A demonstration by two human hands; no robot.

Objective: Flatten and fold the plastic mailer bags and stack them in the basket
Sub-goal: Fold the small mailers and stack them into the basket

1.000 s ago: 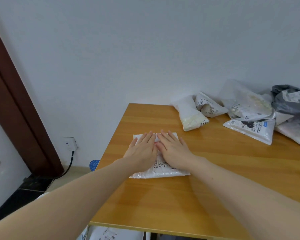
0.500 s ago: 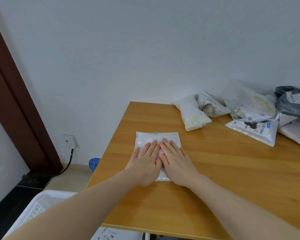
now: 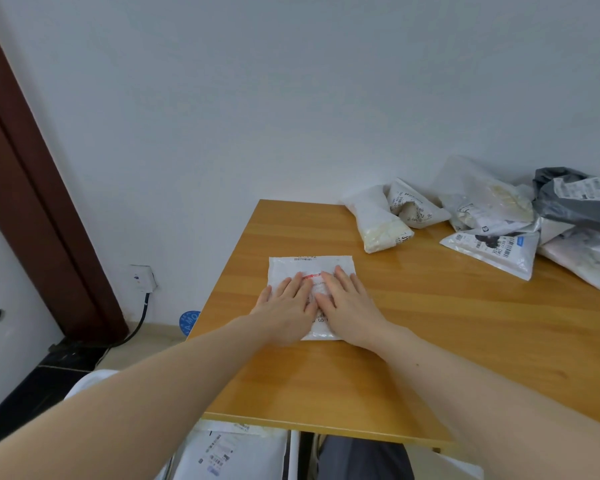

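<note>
Pressing left hand (image 3: 284,308) and right hand (image 3: 349,301) on mailer (image 3: 310,266).

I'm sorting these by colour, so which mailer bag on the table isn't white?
The dark grey mailer bag, at the far right end of the pile against the wall. It carries a white shipping label; the other bags in view are white or translucent.

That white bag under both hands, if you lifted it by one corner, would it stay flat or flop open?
Probably flop: the white mailer bag looks like thin, crinkled plastic, and it takes the left hand and right hand pressing to keep it flat. It seems empty, so likely very light. Its glossy film may slide on the smooth table.
</note>
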